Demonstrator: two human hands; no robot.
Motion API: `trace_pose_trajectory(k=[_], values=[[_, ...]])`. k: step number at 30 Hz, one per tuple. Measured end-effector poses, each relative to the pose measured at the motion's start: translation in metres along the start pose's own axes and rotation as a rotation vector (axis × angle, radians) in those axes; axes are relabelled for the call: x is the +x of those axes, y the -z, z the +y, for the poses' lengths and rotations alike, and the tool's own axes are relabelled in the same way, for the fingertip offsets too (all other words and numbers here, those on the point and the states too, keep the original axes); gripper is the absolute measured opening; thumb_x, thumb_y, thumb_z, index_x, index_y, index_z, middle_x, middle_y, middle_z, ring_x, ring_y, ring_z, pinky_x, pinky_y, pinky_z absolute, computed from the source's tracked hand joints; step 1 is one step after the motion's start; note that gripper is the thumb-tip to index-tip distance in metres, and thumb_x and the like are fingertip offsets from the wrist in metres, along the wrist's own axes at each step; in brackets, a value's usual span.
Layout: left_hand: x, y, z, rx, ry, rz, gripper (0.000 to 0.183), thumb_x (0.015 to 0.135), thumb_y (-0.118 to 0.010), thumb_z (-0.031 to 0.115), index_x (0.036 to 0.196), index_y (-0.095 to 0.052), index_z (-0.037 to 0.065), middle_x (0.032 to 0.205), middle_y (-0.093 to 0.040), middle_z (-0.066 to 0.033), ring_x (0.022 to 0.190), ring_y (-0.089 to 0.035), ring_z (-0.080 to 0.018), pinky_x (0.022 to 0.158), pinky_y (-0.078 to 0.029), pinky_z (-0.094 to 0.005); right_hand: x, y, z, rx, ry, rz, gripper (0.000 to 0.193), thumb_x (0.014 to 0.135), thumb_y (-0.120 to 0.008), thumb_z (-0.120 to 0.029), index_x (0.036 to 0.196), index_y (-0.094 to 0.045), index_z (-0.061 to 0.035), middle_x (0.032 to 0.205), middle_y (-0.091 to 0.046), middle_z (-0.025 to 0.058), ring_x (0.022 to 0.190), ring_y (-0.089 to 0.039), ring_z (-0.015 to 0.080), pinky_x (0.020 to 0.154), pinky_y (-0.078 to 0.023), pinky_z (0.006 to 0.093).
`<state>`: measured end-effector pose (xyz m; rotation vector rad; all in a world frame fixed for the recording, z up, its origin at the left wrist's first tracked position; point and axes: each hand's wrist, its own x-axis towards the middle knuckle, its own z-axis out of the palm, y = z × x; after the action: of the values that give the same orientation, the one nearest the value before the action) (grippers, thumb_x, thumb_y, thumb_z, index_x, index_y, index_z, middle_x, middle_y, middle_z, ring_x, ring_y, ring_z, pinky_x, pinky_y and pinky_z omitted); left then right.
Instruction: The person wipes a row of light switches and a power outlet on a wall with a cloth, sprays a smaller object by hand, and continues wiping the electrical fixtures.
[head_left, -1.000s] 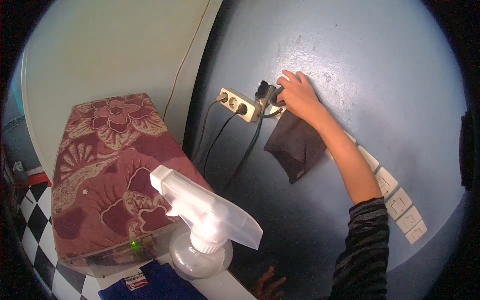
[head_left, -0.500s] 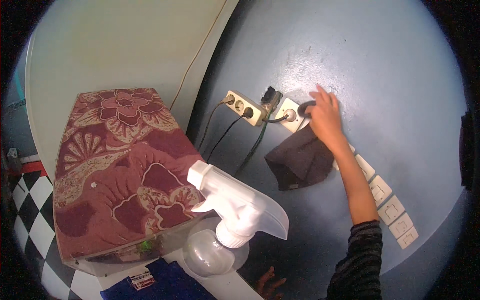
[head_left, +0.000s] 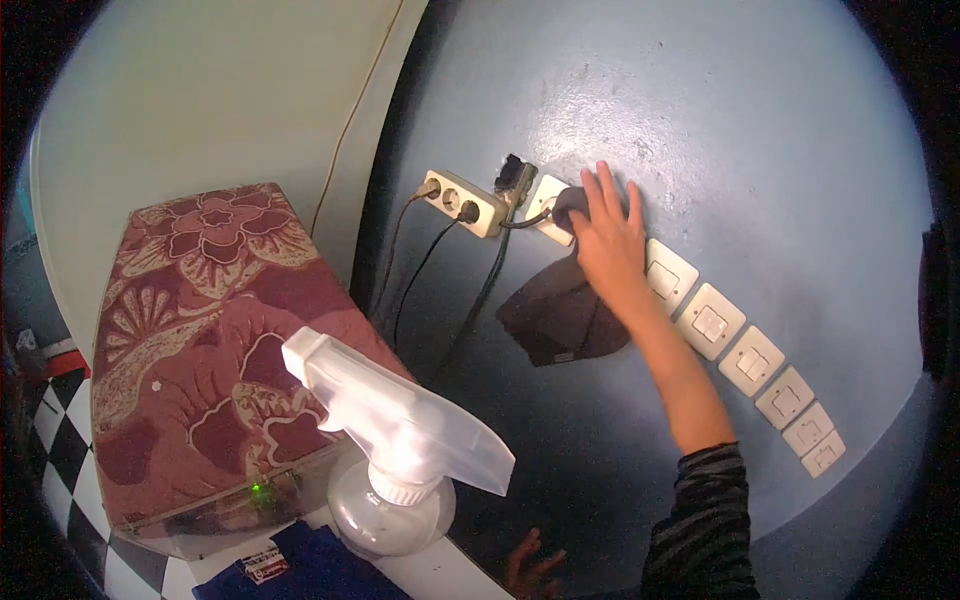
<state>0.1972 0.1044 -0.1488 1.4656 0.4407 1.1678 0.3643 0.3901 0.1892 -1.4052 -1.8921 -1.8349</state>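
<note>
My right hand (head_left: 608, 245) presses a dark cloth (head_left: 565, 310) against the blue wall, beside a white wall socket (head_left: 550, 212) with a black plug lead in it. The cloth is pinned under the palm and thumb, its upper part bunched near the socket and the rest hanging below. The other fingers stretch upward. Low in the frame is my left hand (head_left: 533, 565), dim and partly cut off, its fingers apart and nothing visible in them. Nearer to me stands a clear spray bottle (head_left: 395, 510) with a white trigger head.
Several white switch plates (head_left: 752, 361) run down the wall to the right. A power strip (head_left: 465, 203) with plugged-in cords hangs left of the socket, near a dark wall hole (head_left: 514, 172). A flowered maroon cover (head_left: 220, 340) lies over a box, with blue fabric (head_left: 310, 570) in front.
My right hand and the cloth have shifted left and pressed closer over the socket's edge, uncovering more of the switch plates. The view has also moved, so the bottle sits further left.
</note>
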Motion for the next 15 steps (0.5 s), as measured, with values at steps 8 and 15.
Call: trace_pose_trajectory(k=[8, 15], values=[[0.000, 0.007, -0.020, 0.288, -0.190, -0.030, 0.044, 0.082, -0.067, 0.005, 0.125, -0.059, 0.009, 0.152, -0.027, -0.0175, 0.124, -0.048, -0.0373, 0.099, -0.045, -0.0479, -0.042, -0.018, -0.045, -0.058, -0.114, -0.170, 0.022, 0.084, -0.056, -0.016, 0.091, -0.070, -0.0014, 0.105, -0.056, 0.0121, 0.104, -0.047, 0.0257, 0.089, -0.036, 0.0409], [0.001, 0.008, -0.001, 0.143, -0.163, 0.032, 0.039, 0.083, -0.066, 0.011, 0.122, -0.062, 0.008, 0.150, -0.029, -0.0203, 0.124, -0.047, -0.0383, 0.099, -0.044, -0.0493, -0.046, -0.045, -0.067, 0.006, -0.197, -0.271, 0.038, 0.083, -0.055, -0.014, 0.119, -0.062, -0.0057, 0.095, -0.052, 0.0126, 0.083, -0.059, 0.0274, 0.060, -0.051, 0.0359]])
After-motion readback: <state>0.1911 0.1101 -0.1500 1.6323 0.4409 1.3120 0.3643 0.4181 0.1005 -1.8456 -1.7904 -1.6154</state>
